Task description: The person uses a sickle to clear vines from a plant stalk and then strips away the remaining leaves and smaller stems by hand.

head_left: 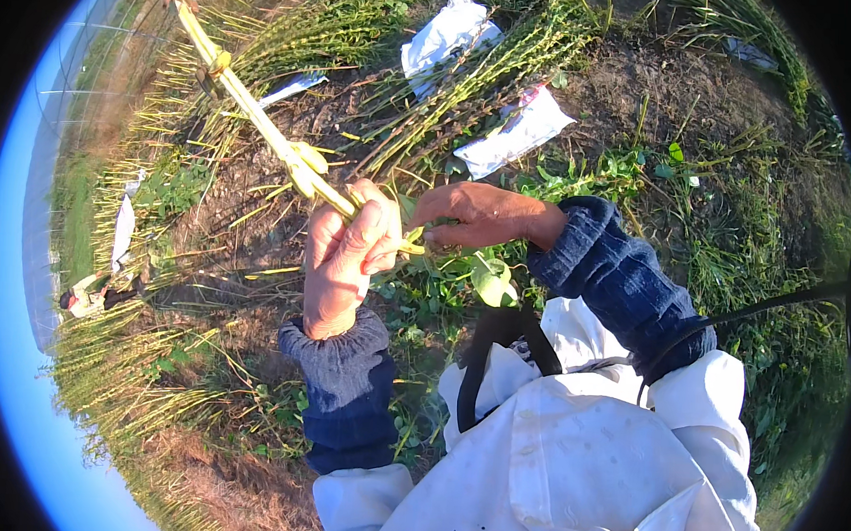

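My left hand (353, 243) is wrapped round a pale yellow-green plant stalk (261, 119). The stalk slants up to the upper left, with a few pods and withered leaf bits along it. Just right of that fist, my right hand (475, 215) has its fingers and thumb drawn together at the stalk's short lower end. What lies between those fingertips is too small to make out. A broad light-green leaf (493, 281) hangs below my right hand.
Cut stalks (510, 79) lie in bundles on the soil ahead, with a white sack (450, 37) and another white sack (521, 132) among them. Standing stalks (136, 376) fill the left side. A person (92, 298) is bent down at far left. A black strap (775, 304) crosses at right.
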`<state>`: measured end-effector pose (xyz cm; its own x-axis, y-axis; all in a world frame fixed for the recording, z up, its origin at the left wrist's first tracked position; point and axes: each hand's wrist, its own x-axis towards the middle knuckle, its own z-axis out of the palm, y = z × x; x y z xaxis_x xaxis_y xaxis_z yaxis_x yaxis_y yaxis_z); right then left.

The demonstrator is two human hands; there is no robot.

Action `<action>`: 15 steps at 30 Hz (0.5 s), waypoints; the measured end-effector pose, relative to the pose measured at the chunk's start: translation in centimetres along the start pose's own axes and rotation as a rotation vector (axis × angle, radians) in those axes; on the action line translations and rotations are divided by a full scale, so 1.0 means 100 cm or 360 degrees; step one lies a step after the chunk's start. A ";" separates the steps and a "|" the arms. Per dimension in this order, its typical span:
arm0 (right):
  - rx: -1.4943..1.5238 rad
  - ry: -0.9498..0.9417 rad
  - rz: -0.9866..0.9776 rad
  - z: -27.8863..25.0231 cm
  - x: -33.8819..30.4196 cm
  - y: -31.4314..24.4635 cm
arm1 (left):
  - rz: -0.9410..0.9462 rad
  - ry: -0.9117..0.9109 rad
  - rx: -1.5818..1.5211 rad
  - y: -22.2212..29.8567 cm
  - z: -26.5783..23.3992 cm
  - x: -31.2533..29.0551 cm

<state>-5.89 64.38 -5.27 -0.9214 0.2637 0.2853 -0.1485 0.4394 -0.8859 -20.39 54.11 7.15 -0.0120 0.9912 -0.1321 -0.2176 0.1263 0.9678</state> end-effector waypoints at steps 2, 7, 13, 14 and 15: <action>0.0019 -0.0362 0.0109 -0.011 0.003 0.008 | 0.0002 -0.0142 -0.0054 -0.003 -0.002 0.003; -0.0018 -0.1084 0.0188 -0.018 0.024 0.013 | 0.0071 -0.0139 -0.0150 -0.010 -0.004 0.000; -0.0520 -0.1280 0.0166 -0.026 0.028 0.007 | 0.0199 0.0073 -0.0208 -0.016 0.008 -0.014; -0.0583 -0.1202 0.0188 -0.027 0.024 0.008 | 0.0165 0.0356 -0.0117 -0.015 0.018 -0.021; -0.0652 -0.1125 0.0200 -0.028 0.020 0.007 | 0.0188 0.0304 -0.0090 -0.016 0.018 -0.025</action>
<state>-6.89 67.64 -4.33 -0.9512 -0.2107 -0.2254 -0.0128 0.7568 -0.6535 -18.22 51.51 6.30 -0.2241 0.9726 -0.0618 -0.2579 0.0020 0.9662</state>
